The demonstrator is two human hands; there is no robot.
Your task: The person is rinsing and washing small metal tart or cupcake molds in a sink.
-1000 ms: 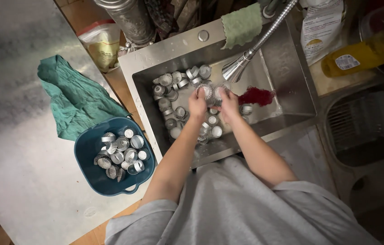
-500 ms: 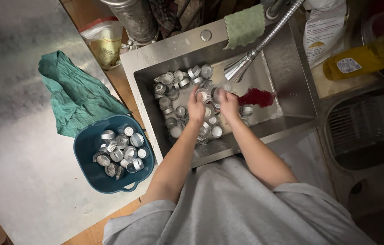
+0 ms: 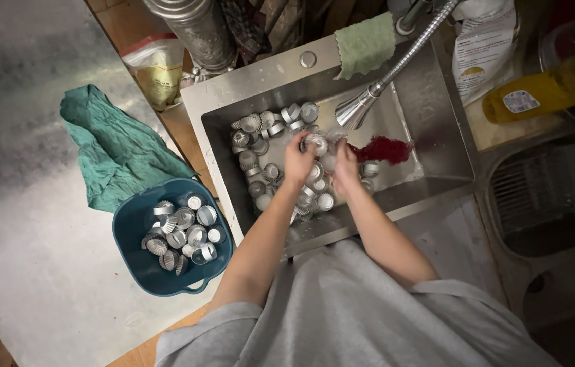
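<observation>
Fluted tin mould (image 3: 315, 142) held between both hands (image 3: 321, 163).

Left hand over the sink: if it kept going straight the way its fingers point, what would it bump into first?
Probably the small fluted metal cup at the left hand fingertips, under the faucet head. Beyond lie more cups, then the sink back wall; depth is unclear.

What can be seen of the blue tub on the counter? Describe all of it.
The blue tub is a dark teal, rounded-square plastic basin with a small loop handle on its near rim. It stands upright on the grey metal counter, left of the sink, beside the person's left arm. A crumpled green cloth lies at its far edge, seemingly touching the rim. Inside lies a loose heap of small fluted metal moulds, some upright, some tipped. Neither hand touches it.
</observation>
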